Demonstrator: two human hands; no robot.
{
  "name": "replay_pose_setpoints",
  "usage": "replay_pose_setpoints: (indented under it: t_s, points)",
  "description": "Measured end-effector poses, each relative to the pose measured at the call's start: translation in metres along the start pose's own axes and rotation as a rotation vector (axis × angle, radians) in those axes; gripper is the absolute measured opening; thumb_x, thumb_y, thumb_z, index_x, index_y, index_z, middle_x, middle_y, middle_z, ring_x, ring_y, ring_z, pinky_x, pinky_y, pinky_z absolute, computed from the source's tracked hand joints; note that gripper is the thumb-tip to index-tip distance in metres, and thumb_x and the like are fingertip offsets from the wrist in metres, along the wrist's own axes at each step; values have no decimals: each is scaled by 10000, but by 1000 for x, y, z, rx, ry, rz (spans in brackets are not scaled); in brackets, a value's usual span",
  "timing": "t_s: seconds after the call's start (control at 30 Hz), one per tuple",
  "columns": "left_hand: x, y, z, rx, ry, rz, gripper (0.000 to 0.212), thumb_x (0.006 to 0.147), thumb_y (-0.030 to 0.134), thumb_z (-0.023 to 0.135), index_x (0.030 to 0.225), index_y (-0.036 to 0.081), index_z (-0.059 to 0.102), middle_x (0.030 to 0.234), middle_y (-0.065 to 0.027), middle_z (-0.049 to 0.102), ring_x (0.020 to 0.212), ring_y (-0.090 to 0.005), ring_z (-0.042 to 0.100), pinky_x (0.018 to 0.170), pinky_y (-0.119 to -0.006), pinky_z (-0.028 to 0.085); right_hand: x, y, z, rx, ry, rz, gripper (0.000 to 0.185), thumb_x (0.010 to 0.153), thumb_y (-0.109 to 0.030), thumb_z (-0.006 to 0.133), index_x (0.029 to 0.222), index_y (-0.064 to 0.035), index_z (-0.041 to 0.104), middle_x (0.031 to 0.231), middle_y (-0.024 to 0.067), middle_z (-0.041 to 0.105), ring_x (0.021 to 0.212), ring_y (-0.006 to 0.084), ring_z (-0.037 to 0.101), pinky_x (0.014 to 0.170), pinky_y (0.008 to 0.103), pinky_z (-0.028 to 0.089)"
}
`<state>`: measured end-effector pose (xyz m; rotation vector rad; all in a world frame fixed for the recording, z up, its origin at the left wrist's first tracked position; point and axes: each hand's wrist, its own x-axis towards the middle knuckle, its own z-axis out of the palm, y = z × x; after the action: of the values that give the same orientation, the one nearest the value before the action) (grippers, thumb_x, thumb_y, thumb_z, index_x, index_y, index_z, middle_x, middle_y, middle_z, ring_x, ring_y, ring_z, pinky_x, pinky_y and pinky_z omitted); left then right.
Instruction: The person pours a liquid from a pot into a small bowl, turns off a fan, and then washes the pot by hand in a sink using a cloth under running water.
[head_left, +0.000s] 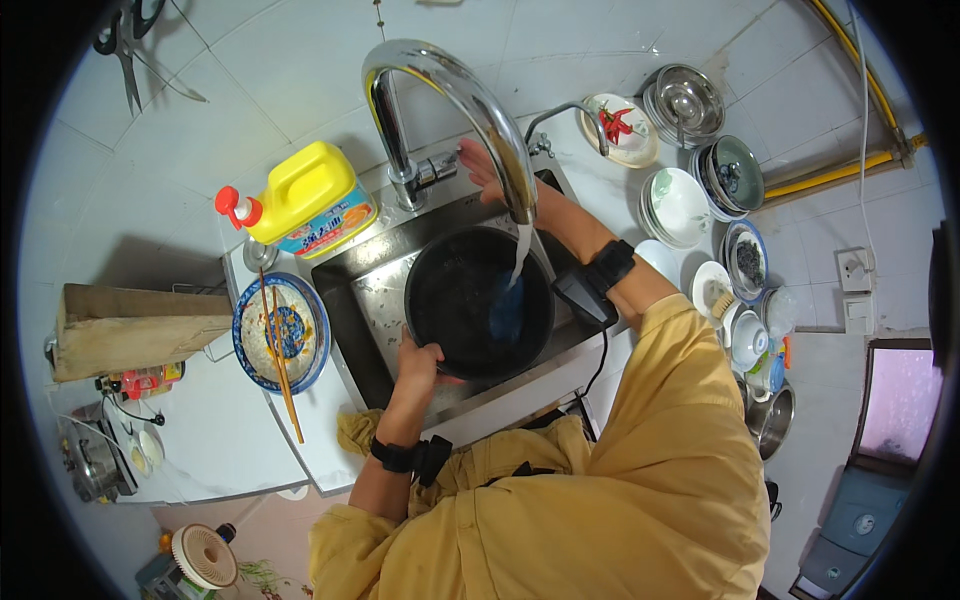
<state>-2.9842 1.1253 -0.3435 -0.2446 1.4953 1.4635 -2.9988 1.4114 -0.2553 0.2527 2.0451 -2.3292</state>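
Observation:
A round black pot (465, 300) stands in the stainless steel sink (364, 330), and water runs into it from the chrome gooseneck faucet (450, 64). My left hand (420, 360) grips the pot's rim at its near left side, thumb over the edge. Behind the faucet's spout, my right hand (484, 169) is raised near the faucet's lever (439, 166) with its fingers apart; whether the fingertips touch the lever cannot be told. A blue tint shows in the pot where the stream lands.
Left of the sink are a yellow detergent jug (315, 187) and a blue-rimmed bowl (322, 300) with wooden chopsticks (281, 360) across it. Stacked bowls (675, 206) and a plate of red chilies (637, 146) crowd the right counter. A thin curved tap (559, 112) rises behind the sink.

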Motion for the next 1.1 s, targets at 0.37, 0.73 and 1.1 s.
replay_pose_setpoints:
  t_s: [0.37,0.73,1.1]
  points:
    - [-17,23,8,501,178,232,802,689,-26,432,1431,12,129,1067,-236,561,763,-345,617,462,-403,561,-56,116,52,-1960,-357,-38,327,802,-286,546,1058,-117,658,1201,119,552,1182,267,455,964,399,348]
    - [-8,-2,7,177,171,172,816,689,-41,440,1439,56,135,1157,-275,482,744,-392,612,425,-453,560,-72,154,144,-556,-289,946,659,914,-514,294,1266,9,484,1329,183,454,1216,335,436,963,424,362]
    - [-12,4,-23,57,81,228,752,674,-60,429,1395,29,234,1032,-181,544,659,-290,603,396,-415,552,-113,122,114,-1160,-500,386,301,813,-202,487,1059,-73,602,1102,149,609,1012,302,569,860,382,423]
